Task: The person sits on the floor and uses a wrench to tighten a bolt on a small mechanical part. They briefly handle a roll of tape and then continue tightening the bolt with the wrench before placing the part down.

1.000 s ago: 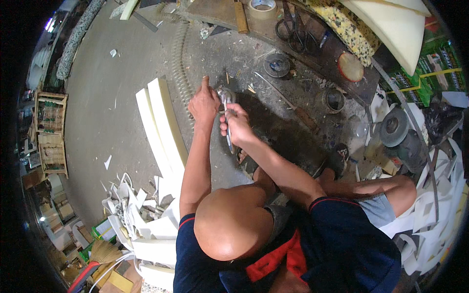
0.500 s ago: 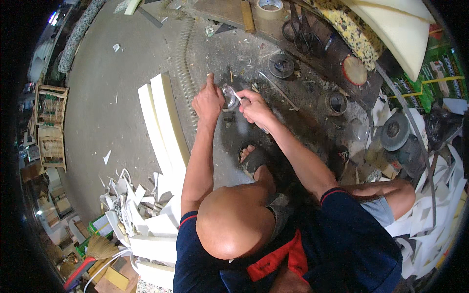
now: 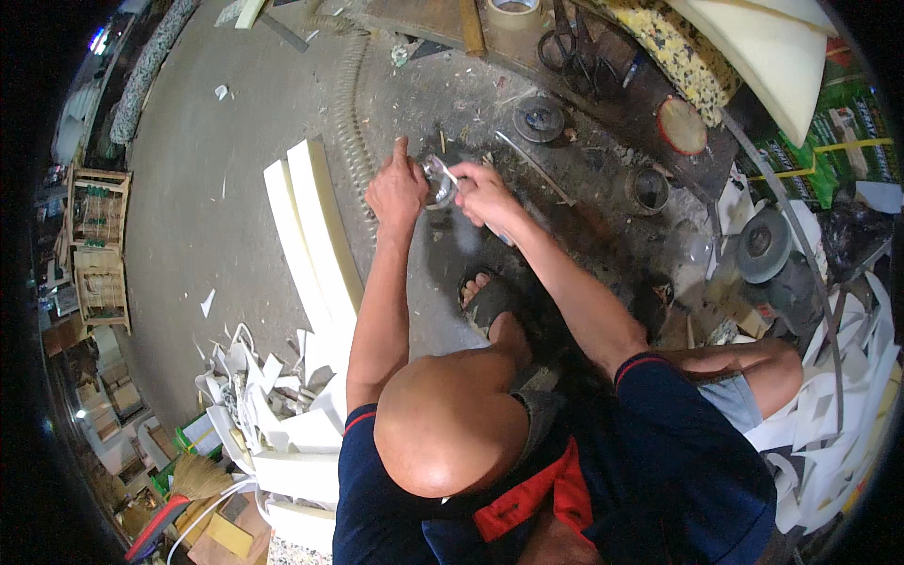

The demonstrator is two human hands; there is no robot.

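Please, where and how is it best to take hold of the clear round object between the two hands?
Probably by its left side, coming from the left: the clear round object has a curved outline that fingers can follow, and the left hand is there. Its right side seems worse, because the slim tool in the right hand is close there.

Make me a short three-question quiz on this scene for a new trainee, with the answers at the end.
1. Multiple choice: what is the left hand touching? A) a paintbrush; B) a clear, rounded object; C) a roll of tape.
2. True or false: the right hand grips a slim tool.
3. Fill the gap: the long pale strips lie to the ____ of the left hand.

Key: 1. B; 2. True; 3. left.
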